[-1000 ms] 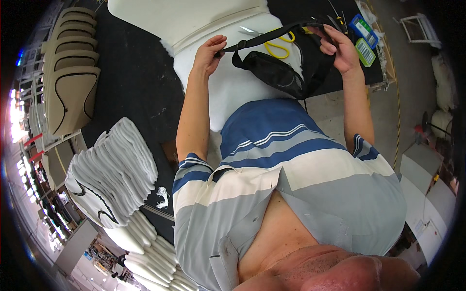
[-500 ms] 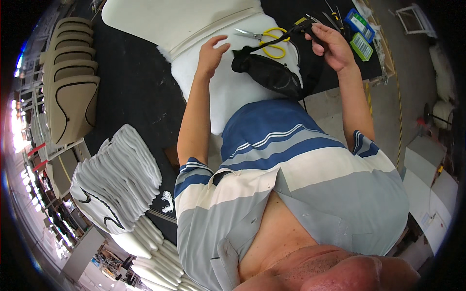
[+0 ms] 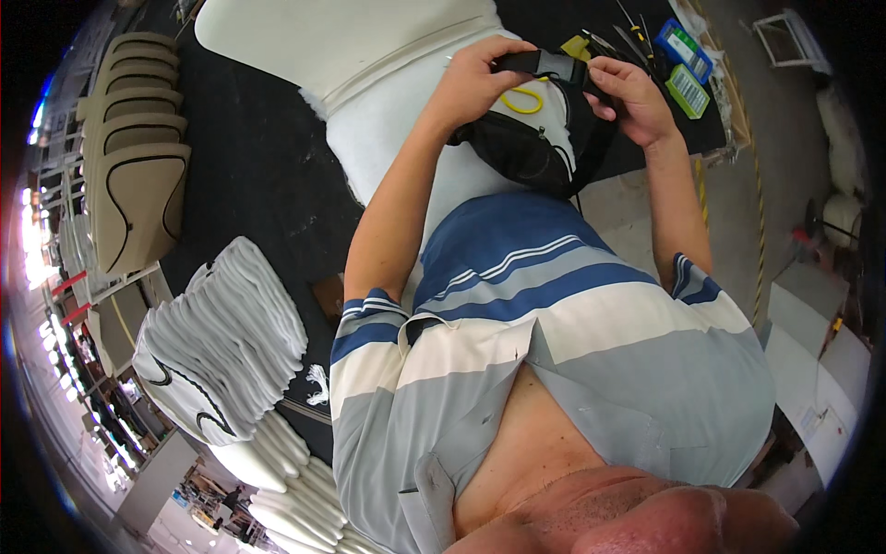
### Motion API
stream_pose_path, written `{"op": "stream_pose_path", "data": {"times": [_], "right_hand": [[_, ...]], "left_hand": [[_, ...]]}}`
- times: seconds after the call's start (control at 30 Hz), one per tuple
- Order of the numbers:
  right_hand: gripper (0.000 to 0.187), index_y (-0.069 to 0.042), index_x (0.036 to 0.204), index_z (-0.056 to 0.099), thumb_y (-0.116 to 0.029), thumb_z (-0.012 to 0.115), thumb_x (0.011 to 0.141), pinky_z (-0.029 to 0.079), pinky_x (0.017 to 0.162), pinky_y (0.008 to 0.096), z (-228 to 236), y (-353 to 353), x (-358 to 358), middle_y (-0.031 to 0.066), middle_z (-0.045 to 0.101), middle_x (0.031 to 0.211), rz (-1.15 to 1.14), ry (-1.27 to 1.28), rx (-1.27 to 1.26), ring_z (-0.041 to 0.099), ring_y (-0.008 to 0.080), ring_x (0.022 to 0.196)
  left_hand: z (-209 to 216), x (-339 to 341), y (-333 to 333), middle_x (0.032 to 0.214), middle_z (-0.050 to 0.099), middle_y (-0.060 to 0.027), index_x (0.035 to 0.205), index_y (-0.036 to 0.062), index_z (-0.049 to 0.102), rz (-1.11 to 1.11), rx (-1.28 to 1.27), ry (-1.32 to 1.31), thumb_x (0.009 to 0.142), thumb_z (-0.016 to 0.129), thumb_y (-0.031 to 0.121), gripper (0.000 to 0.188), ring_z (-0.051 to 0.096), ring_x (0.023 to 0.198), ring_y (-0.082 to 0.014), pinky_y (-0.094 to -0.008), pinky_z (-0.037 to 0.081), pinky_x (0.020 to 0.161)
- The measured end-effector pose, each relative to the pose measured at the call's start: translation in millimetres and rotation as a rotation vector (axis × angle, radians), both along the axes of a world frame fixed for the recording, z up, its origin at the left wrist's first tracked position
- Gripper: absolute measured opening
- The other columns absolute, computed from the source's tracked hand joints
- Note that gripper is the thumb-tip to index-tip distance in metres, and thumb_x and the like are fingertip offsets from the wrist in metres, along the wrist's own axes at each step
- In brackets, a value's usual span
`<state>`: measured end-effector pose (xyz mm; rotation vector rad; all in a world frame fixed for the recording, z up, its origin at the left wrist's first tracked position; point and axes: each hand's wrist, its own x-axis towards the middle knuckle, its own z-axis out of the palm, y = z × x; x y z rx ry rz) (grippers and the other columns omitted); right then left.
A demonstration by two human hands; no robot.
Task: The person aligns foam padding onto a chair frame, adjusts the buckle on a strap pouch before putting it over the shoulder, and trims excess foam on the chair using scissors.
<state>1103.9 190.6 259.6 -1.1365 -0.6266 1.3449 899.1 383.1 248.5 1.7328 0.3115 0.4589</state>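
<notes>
A black waist bag [image 3: 517, 152] lies against the front of my shirt, its zipper showing. Its black strap [image 3: 519, 62] is stretched across between my hands, with what looks like a buckle [image 3: 559, 66] in the middle. My left hand [image 3: 475, 85] is closed on the strap's left part, thumb and fingers pinching it. Close by, my right hand [image 3: 631, 98] pinches the strap's other end. Beneath the strap, yellow-handled scissors [image 3: 523, 100] rest on a white padded piece [image 3: 369, 138]; my left hand and the strap hide most of them.
A blue pack [image 3: 683, 48], a green box [image 3: 687, 90] and several slim tools [image 3: 637, 37] lie at the table's right edge. To the left stand stacked grey-white padded pieces [image 3: 226, 337] and a row of beige covers [image 3: 138, 203]. A black tabletop [image 3: 249, 166] runs between.
My left hand has moved right and forward and taken hold of the strap. The strap has been lifted taut between both hands, covering part of the scissors. My right hand has shifted slightly.
</notes>
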Motion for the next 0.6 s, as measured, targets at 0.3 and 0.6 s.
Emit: {"op": "stream_pose_path", "data": {"times": [0.3, 0.6], "right_hand": [[0.027, -0.004, 0.116, 0.067, -0.024, 0.068, 0.098, 0.048, 0.062, 0.0250, -2, -3, -7, -0.0023, 0.061, 0.086, 0.071, -0.006, -0.049, 0.061, 0.0100, 0.071], [0.026, -0.004, 0.115, 0.067, -0.025, 0.067, 0.098, 0.042, 0.059, 0.0220, -7, -2, -7, -0.0040, 0.060, 0.083, 0.014, 0.022, -0.058, 0.056, 0.0073, 0.069]], "left_hand": [[2, -10, 14, 0.102, 0.073, -0.0086, 0.118, 0.0044, 0.072, -0.003, 0.123, -0.022, 0.087, 0.071, 0.007, 0.032, 0.067, 0.094, -0.0183, -0.0297, 0.050, 0.087], [11, -14, 10, 0.084, 0.072, -0.0029, 0.125, 0.0107, 0.072, -0.050, -0.055, 0.067, 0.094, 0.064, 0.011, 0.032, 0.057, 0.066, -0.0087, -0.0235, 0.049, 0.063]]}}
